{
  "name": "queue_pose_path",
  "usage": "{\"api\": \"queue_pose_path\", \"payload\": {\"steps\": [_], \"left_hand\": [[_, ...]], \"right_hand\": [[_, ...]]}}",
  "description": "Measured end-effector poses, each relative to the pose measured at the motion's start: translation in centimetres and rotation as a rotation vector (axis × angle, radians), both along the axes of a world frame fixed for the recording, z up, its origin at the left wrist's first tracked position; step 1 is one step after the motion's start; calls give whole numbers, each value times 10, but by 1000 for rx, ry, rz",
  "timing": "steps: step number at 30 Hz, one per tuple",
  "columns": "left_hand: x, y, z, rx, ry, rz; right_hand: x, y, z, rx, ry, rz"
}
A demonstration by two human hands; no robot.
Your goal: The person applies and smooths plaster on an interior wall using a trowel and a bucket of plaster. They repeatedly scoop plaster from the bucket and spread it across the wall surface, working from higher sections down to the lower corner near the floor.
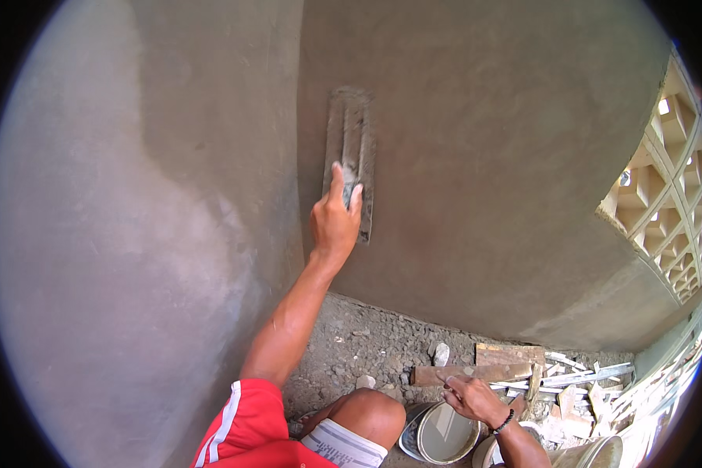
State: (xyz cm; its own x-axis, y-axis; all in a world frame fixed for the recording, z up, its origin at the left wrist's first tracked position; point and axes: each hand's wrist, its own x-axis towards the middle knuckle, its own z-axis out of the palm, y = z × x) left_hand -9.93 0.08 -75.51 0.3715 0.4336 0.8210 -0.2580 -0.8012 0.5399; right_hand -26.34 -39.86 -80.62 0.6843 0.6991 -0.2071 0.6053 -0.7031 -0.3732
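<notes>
My left hand (335,222) is wrapped round the grip of a long, mortar-smeared plastering trowel (357,129). The trowel stands nearly upright, its blade against the smooth grey-brown plastered wall (476,179), just right of the inner corner. My palm and fingers hide most of its handle. Low on the right, my right hand (476,399), with a dark beaded bracelet at the wrist, hovers over the rim of a round bucket (448,437) holding greyish liquid. Its fingers are curled, and whatever they may hold is hidden.
A second plastered wall (93,234), partly darker and damp, meets the first at the corner. Stones and rubble cover the ground (343,343). Wooden boards (483,373) and broken strips lie beyond the bucket. More buckets (600,452) stand lower right; a patterned openwork block screen (663,187) is far right.
</notes>
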Motion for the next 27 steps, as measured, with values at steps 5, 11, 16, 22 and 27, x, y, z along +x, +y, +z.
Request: {"api": "queue_pose_path", "payload": {"steps": [5,11,16,22,27], "left_hand": [[2,-2,189,90,45,53],[-4,21,137,-170,70,51],[2,-10,25,29,23,32],[4,17,210,125,42,162],[-1,31,135,-122,67,56]], "right_hand": [[2,-3,5,18,-17,-16],[3,-7,9,67,-25,-47],[-1,-14,4,35,-20,-41],[3,-20,-2,50,-44,-39],[-1,-15,8,73,-60,-44]]}}
